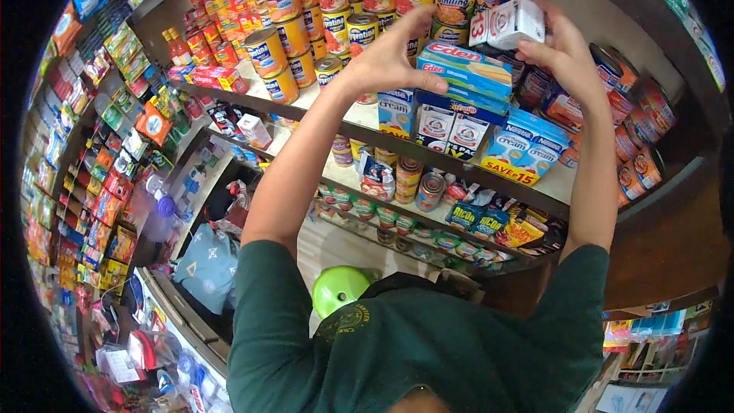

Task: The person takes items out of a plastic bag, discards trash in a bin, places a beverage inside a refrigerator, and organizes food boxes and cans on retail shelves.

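My right hand (565,49) grips a white carton (516,23) with dark and red print, above the upper shelf. My left hand (401,57) is spread beside a stack of light blue Eden cheese boxes (465,71), its thumb near their left end; it seems to hold nothing. The cheese boxes lie on top of dark blue and white cartons (450,133) at the shelf's front edge. Light blue Nestlé cream cartons stand on both sides of these, a single one (395,112) at left and a banded pair (526,146) at right.
Stacked yellow Argentina cans (338,28) stand behind and left of my left hand. More cans (636,126) fill the shelf's right end. Lower shelves hold snack packs (479,221) and cans (409,178). A green plastic stool (339,287) stands below. Hanging sachets (109,201) line the left side.
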The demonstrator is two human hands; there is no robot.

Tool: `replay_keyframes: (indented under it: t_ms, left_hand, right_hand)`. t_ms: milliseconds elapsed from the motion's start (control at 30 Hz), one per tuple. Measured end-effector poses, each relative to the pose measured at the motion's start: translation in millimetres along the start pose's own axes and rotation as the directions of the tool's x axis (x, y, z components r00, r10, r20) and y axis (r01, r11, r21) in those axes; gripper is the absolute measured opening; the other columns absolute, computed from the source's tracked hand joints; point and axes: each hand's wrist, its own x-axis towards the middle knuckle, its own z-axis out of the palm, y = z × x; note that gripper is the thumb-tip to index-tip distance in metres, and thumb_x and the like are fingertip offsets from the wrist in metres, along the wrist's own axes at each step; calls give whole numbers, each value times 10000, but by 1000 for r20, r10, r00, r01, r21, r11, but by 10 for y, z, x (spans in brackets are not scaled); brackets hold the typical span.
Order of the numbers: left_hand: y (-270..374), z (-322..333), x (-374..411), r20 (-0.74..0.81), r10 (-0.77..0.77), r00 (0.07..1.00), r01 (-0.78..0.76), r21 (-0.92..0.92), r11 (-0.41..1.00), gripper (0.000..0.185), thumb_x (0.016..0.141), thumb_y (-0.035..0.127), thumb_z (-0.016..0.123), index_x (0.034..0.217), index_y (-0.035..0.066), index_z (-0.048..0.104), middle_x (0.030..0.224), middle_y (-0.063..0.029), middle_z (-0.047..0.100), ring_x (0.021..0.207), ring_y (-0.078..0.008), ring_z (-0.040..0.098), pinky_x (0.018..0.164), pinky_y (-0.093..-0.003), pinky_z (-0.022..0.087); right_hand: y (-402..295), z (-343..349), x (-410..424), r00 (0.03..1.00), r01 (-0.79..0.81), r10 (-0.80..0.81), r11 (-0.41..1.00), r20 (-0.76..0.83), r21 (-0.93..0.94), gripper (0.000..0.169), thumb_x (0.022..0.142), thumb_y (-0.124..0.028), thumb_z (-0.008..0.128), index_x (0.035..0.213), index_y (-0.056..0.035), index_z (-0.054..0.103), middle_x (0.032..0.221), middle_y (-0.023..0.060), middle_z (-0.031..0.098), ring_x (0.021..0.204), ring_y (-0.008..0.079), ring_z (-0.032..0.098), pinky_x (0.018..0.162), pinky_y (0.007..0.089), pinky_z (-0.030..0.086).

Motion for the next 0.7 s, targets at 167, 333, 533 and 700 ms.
replay_keyframes:
  t_ms: [167, 333, 533, 700]
  left_hand:
    - [550, 171, 32, -431, 381, 818, -202, 405, 892, 1026, 467, 235, 855, 1319, 46, 316, 1263, -170, 413, 1188, -323, 378, 969, -435, 338]
    - [986, 310, -79, -201, 515, 833, -287, 638, 715, 681, 517, 125, 736, 1152, 75, 497, 976, -116, 571, 848, -276, 571, 741, -399, 445]
    - [726, 194, -401, -494, 113, 862, 10, 239, 971, 637, 539, 87, 662, 1132, -5, 449, 942, -163, 569, 858, -289, 587, 778, -344, 466]
    - [404, 74, -647, -467, -277, 840, 302, -22, 953, 640, 534, 87, 636, 1134, -16, 435, 983, -143, 552, 884, -241, 565, 805, -326, 439]
  right_hand:
    - [-398, 69, -359, 964, 258, -246, 959, -103, 119, 579, 762, -16, 593, 1277, 9, 331, 1133, 113, 513, 1025, 181, 535, 835, 284, 458]
    - [-591, 351, -665, 963, 247, -269, 916, 26, 316, 634, 712, 30, 622, 1278, -24, 342, 1156, 129, 511, 1043, 207, 543, 874, 303, 442]
    - [75, 30, -804, 988, 121, -77, 922, 130, -369, 885, 590, -16, 723, 1353, -49, 276, 1198, 197, 521, 1063, 272, 544, 910, 344, 420]
    - [435, -32, -877, 967, -26, 137, 894, 217, -446, 715, 565, -35, 736, 1218, 12, 450, 1053, 205, 597, 970, 281, 592, 840, 334, 449]
